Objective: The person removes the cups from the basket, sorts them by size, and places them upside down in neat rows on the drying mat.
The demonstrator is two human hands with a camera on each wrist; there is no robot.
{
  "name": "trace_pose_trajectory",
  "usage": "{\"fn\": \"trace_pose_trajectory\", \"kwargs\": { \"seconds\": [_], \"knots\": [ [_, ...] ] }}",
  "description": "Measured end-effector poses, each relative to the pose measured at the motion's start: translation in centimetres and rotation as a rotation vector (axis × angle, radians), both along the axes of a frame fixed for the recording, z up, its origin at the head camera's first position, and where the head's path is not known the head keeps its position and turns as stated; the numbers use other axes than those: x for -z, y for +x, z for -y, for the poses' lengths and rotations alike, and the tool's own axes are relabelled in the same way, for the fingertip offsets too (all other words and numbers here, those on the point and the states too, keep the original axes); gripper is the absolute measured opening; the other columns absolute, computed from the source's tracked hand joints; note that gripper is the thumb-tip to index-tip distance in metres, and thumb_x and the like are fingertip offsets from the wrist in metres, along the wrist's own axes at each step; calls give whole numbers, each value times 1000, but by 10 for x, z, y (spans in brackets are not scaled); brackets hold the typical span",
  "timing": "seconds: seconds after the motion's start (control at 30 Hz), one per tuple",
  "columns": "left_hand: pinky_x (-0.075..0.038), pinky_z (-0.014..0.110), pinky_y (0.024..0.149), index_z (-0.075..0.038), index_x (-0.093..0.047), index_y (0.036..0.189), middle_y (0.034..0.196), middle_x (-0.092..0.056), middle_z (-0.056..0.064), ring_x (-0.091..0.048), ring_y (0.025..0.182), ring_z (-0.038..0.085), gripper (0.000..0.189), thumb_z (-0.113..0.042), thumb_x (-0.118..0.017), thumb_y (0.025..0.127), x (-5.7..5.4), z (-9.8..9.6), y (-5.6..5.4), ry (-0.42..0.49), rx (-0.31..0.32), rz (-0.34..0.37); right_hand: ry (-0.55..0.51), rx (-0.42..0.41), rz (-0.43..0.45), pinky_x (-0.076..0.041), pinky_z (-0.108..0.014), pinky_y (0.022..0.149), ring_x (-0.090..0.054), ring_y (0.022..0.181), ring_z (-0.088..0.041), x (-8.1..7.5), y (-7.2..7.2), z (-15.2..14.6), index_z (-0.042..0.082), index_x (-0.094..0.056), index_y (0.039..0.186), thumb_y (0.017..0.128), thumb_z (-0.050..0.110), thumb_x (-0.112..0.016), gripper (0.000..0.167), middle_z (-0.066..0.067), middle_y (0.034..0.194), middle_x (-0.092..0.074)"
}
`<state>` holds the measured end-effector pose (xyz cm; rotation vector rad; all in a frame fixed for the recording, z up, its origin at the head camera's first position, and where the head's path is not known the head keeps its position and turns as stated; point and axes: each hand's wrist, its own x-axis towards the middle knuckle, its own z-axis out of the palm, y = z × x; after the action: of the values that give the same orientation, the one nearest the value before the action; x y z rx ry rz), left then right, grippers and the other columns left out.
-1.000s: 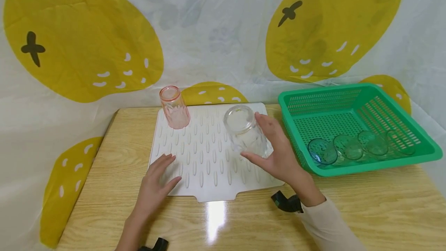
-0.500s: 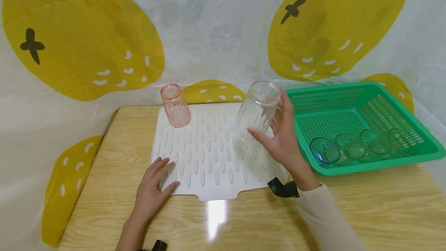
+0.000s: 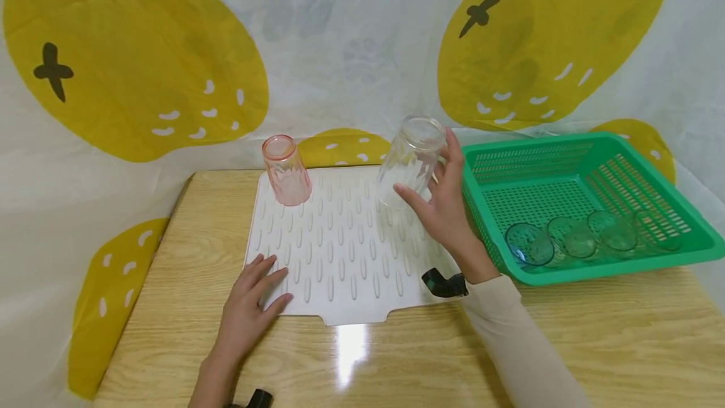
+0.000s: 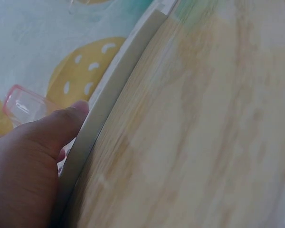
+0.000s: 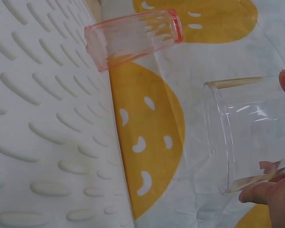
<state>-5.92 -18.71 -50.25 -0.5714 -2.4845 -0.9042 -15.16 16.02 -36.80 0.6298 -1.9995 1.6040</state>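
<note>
My right hand (image 3: 444, 200) holds a clear glass (image 3: 410, 159) above the back right of a white ridged draining board (image 3: 354, 315). Thumb on one side and fingers on the other, it grips the glass with its mouth turned down. In the right wrist view a gap shows between the glass's rim and the board. A pink-tinted glass (image 3: 287, 178) stands wider end down at the board's back left corner. My left hand (image 3: 246, 304) rests at the board's near left corner, fingers spread loosely; the left wrist view shows its thumb (image 4: 69, 123) along the board's edge.
A green plastic basket (image 3: 566, 276) stands on the right of the wooden table (image 3: 170, 307), with several bluish and clear glasses (image 3: 529, 244) lying in its near side. A white cloth with yellow fruit prints (image 3: 351, 49) hangs close behind the board.
My right hand has lifted the clear glass and carried it toward the back of the board, then slightly left. The left hand has settled at the board's corner, barely moving.
</note>
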Motion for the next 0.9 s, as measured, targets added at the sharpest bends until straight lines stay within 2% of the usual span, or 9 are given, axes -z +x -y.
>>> {"fn": "trace_pose_trajectory", "kwargs": {
  "seconds": [0.1,0.2,0.37,0.53,0.67,0.77,0.9],
  "knots": [
    [-17,54,113,-8,-69,115,134,-52,17,-36,132,40,48,-17,-83,70,0,4,1,5,-4,-2,-3,15,26,-32,-47,109,-35,132,-24,1,-5,2,13,1,152,79,-6,-74,106,-12,142,-21],
    [-16,53,114,-9,-67,120,138,-49,17,-34,134,39,52,-18,-84,71,0,8,4,-1,-30,23,-5,17,57,-32,-44,109,-34,132,-24,1,-9,5,13,2,152,80,-5,-74,106,-13,143,-20],
    [-29,56,106,-16,-64,127,145,-41,13,-31,136,36,56,-21,-83,74,-2,14,8,-25,-72,92,2,9,104,-33,-46,109,-34,131,-29,-7,-9,10,8,3,151,82,-9,-70,102,-18,143,-17],
    [-40,66,90,-20,-66,125,145,-42,13,-32,135,39,54,-18,-83,74,-1,21,15,-7,-93,103,-7,18,158,-33,-51,107,-37,129,-34,-6,-18,14,12,-3,150,82,-5,-71,98,-17,139,-21],
    [-43,63,86,-19,-67,122,143,-43,13,-35,133,40,50,-15,-83,74,-2,24,18,-2,-88,99,-50,33,169,-35,-53,105,-39,127,-37,2,-29,14,18,-6,151,81,-4,-73,100,-15,137,-23],
    [-44,59,86,-19,-68,120,143,-44,12,-36,132,40,48,-15,-82,75,-3,24,17,-3,-86,102,-63,43,162,-36,-52,104,-39,127,-38,3,-32,16,16,-6,151,80,-4,-73,99,-16,136,-22],
    [-42,62,88,-18,-70,118,141,-46,12,-36,132,40,46,-15,-83,74,-2,24,15,2,-82,98,-50,57,169,-37,-51,104,-38,127,-39,9,-39,17,13,-8,151,80,-3,-74,98,-19,137,-23]
  ]
}}
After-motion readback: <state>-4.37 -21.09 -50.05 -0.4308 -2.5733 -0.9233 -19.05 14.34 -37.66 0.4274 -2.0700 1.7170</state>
